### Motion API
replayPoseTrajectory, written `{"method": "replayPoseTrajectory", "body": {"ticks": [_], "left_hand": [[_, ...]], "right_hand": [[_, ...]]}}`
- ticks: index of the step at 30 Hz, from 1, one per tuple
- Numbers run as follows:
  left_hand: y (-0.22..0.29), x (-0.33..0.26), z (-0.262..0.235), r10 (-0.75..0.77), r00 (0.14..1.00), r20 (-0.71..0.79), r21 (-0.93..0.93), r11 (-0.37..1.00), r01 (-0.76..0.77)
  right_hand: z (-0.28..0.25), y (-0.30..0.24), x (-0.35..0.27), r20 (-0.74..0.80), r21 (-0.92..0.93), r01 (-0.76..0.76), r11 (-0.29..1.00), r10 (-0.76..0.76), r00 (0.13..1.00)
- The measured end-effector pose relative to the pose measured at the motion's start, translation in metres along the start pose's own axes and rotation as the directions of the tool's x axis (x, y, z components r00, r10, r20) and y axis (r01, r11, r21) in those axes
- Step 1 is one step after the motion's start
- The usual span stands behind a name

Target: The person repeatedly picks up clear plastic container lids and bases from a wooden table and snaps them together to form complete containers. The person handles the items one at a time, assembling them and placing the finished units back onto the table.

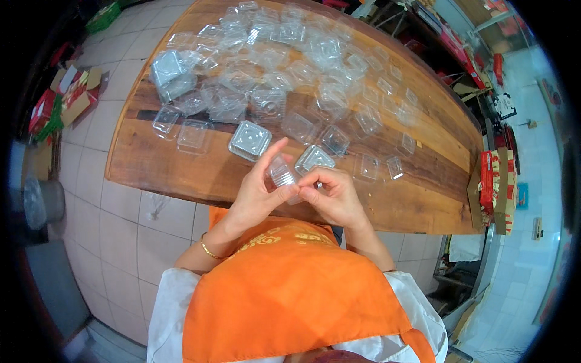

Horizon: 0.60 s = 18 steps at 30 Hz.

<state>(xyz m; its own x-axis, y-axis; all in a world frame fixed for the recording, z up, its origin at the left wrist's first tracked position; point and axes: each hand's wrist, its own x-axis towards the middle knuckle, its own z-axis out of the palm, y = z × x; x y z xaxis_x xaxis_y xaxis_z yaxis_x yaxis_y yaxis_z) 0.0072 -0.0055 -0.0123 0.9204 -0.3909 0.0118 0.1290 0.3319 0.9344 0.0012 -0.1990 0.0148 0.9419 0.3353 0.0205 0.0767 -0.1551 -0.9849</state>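
Between my two hands, just over the table's near edge, is a small clear plastic box (282,172) with ribbed sides. My left hand (257,184) grips it between thumb and fingers on its left side. With thumb and forefinger my right hand (331,193) pinches its lower right edge. Beyond my left hand lies a square clear box (250,140) with a patterned top. Another clear box (315,158) rests just past my right fingers. Many more loose clear boxes and lids (269,104) are spread over the wooden table (387,202).
A small stack of clear boxes (169,68) stands at the table's left side. Red and yellow cartons (493,187) sit by its right end. On the tiled floor at left are an open cardboard box (82,97) and a grey bin (54,199).
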Motion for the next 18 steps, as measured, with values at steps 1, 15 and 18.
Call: {"method": "replayPoseTrajectory", "body": {"ticks": [1, 15, 18], "left_hand": [[0.0007, 0.0001, 0.0001, -0.003, 1.0, 0.002, 0.02, 1.0, 0.003], [0.0039, 0.0014, 0.0, -0.031, 0.999, 0.029, 0.038, 0.999, 0.03], [0.0031, 0.0016, 0.002, 0.0, 0.998, 0.055, 0.011, 1.0, -0.001]], "right_hand": [[-0.0011, 0.0013, -0.0008, 0.004, -0.005, -0.006, 1.0, 0.006, 1.0], [-0.0025, 0.0052, -0.0055, 0.03, 0.105, -0.059, 0.993, 0.056, 0.998], [-0.0006, 0.0027, -0.006, -0.004, 0.014, -0.033, 0.999, 0.033, 0.999]]}}
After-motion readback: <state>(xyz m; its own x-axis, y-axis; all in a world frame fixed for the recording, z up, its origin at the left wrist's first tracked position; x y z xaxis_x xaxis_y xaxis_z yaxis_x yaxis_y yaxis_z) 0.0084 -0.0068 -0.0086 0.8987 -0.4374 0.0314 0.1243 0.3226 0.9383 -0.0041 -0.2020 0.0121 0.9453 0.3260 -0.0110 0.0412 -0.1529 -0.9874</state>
